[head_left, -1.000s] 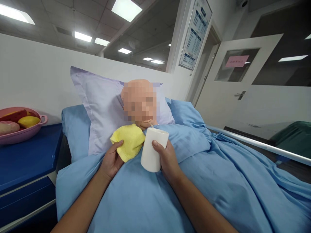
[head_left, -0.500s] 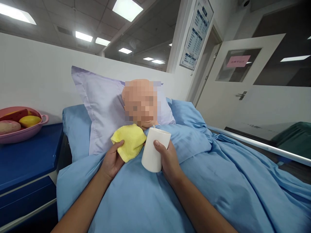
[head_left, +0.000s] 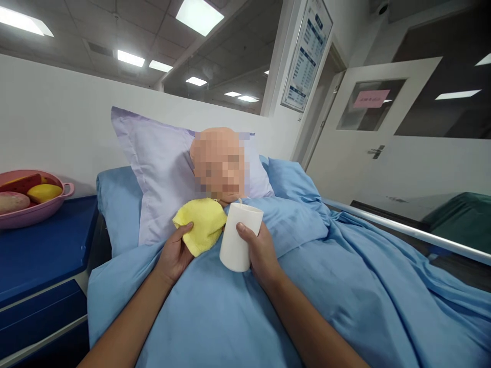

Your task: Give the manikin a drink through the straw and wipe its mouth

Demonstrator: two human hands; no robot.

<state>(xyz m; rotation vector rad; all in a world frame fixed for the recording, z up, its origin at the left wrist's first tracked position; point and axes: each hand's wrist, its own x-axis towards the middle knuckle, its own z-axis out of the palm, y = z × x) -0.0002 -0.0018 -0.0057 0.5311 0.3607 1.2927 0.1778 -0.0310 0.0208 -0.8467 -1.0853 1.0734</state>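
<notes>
A yellow cloth is pinched in my left hand, spread below the chin of a mannequin. My right hand is wrapped round a white cup, thumb on its near side. From the cup's rim a thin white straw sticks up toward the mannequin's mouth. Whether it touches the lips is hidden by the blurring over the face. The cup is slightly tilted and close beside the cloth. The mannequin's head lies on a pale lilac pillow, and a blue quilt covers its body.
To the left, a pink basin with fruit-like items stands on a blue bedside cabinet. A metal bed rail runs along the right side. Behind it is an open white door with a pink sign.
The cup and my right hand have shifted slightly left, nearer the cloth. The whole view has moved a little too. Both hands keep their holds.
</notes>
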